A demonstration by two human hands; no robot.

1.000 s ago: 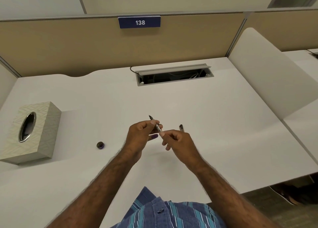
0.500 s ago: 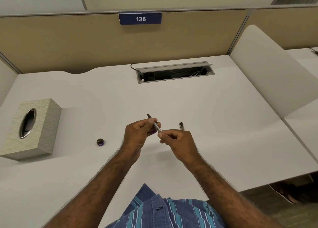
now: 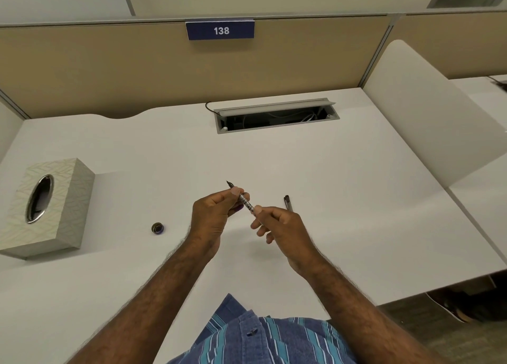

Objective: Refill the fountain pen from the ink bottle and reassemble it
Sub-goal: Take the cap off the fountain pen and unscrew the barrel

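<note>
Nearest, both hands are raised above the white worktop [image 3: 343,199]. The left hand [image 3: 214,218] pinches the fountain pen [image 3: 244,199] near its nib end, nib pointing away and left. The right hand [image 3: 282,226] grips the rear of the exposed inner section, fingers closed on it. Compared with a second ago, the hands have drawn slightly apart and more of the clear section shows between them; likely the converter is being worked or seated. The dark barrel [image 3: 287,201] lies just beyond the right hand. The ink bottle [image 3: 157,228] sits well left, open. Reassembly appears outstanding.
</note>
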